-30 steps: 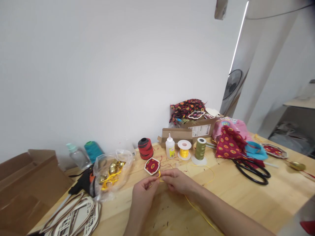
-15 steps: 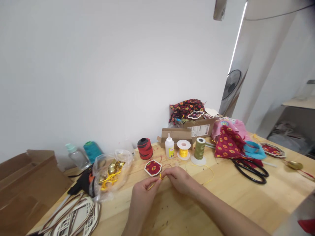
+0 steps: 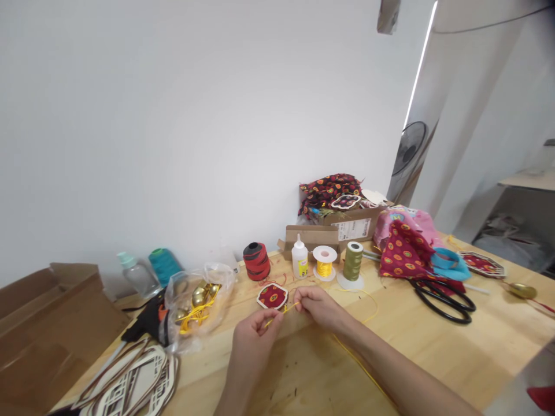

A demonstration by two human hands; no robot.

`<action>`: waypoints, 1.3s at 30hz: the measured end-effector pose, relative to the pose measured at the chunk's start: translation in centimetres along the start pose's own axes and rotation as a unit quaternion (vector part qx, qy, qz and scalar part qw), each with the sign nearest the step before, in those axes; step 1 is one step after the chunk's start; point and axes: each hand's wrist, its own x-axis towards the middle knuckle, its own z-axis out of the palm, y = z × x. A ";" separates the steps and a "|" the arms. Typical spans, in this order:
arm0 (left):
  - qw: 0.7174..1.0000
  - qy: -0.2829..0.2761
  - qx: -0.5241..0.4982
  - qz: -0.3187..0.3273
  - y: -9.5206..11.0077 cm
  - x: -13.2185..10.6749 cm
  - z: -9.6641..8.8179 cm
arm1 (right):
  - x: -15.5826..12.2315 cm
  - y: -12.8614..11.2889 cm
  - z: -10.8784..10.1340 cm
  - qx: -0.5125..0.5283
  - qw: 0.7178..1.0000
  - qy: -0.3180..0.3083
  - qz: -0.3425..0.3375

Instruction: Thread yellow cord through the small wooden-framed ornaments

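My left hand (image 3: pixel 252 338) and my right hand (image 3: pixel 318 306) are both pinched on a thin yellow cord (image 3: pixel 282 310) stretched between them over the wooden table (image 3: pixel 433 352). The cord trails back under my right forearm. Just beyond my fingers lies a small red patterned fabric ornament (image 3: pixel 272 296) with a white edge. Behind it stand a white glue bottle (image 3: pixel 299 257), a yellow cord spool (image 3: pixel 325 263) and an olive thread spool (image 3: pixel 352 263).
A plastic bag of gold bells (image 3: pixel 196 303), a black glue gun (image 3: pixel 145 321) and laser-cut wooden frames (image 3: pixel 130 384) lie at left. A red-black thread cone (image 3: pixel 256 262), cardboard boxes (image 3: pixel 347 226), patterned fabric (image 3: pixel 405 248) and black scissors (image 3: pixel 446 300) lie behind and right.
My hands have drawn slightly apart, pulling the yellow cord taut between them; my right hand has shifted a little up and right. The ornament has not moved.
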 end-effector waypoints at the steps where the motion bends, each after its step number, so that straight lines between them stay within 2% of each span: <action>1: 1.000 0.007 -0.008 0.010 0.0 -0.1 0.0 | -0.1 -0.3 0.0 0.020 1.000 -0.006 0.001; 5: 0.998 0.011 -0.030 0.047 0.3 -0.4 0.1 | -0.8 -2.0 -0.2 0.126 0.990 -0.047 0.030; 8: 0.999 0.014 -0.020 0.033 0.5 -0.5 0.0 | -1.4 -3.0 -0.2 0.115 0.991 -0.056 0.025; 11: 0.999 0.020 -0.026 0.019 0.7 -0.5 -0.1 | -1.7 -3.2 0.0 0.027 0.999 -0.026 -0.034; 15: 0.998 0.008 -0.058 0.008 0.9 -0.4 -0.1 | -1.6 -2.8 0.0 -0.065 0.989 0.002 -0.130; 18: 0.996 -0.008 -0.084 0.002 1.2 -0.4 -0.1 | -1.6 -2.8 -0.1 -0.096 0.976 0.005 -0.194; 20: 0.995 -0.009 -0.096 -0.003 1.3 -0.4 -0.1 | -1.8 -3.0 0.0 -0.090 0.973 0.007 -0.214; 25: 0.994 -0.007 -0.110 -0.024 1.1 -0.2 -0.1 | -2.1 -3.4 0.2 -0.062 0.975 0.024 -0.213; 32: 0.993 0.007 -0.118 0.017 1.3 -0.4 -0.2 | -1.8 -3.3 0.3 -0.010 0.985 0.055 -0.160; 39: 0.991 -0.021 -0.128 0.019 1.5 -0.8 -0.3 | -1.6 -3.1 0.4 0.029 0.987 0.069 -0.145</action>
